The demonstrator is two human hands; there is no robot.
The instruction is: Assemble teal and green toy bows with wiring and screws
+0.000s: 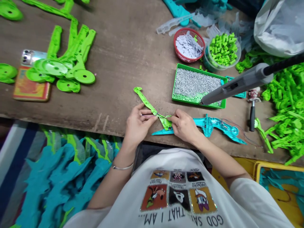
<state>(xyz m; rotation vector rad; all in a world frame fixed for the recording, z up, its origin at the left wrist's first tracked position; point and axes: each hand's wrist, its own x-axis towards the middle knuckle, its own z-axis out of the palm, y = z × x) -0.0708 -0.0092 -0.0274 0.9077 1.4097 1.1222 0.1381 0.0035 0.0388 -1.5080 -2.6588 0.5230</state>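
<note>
Pinching a bright green part near its middle, our left hand had its fingers drawn narrow, a thin wire running between them. Our right hand had its fingers bunched on the part's broad lower end; their tips were hidden, so we could not tell how much wire they also held. Location of the part: just above the near edge of the table, slanting across the left end of a turquoise piece.

Lettering, white shirt, upside down to the camera: we read "GOD SA", cut off by a fold, and "THAT I AM..."; smaller captions included "PRECIOUS" and "TREASURED", beside six cartoon panels.

Lettering, red-and-orange box, at left beside a stack of green pieces: marks present, too blurred for us to read.

Also listed, on the right half:
- one green tray, containing small metal pieces;
- one red basket, containing pale slips;
- one clear tub, containing small green blocks;
- one grey tool, slanting over the tray;
- one black-handled tool, lying near a large green heap.

Below the table edge, left: several turquoise bodies.
</note>
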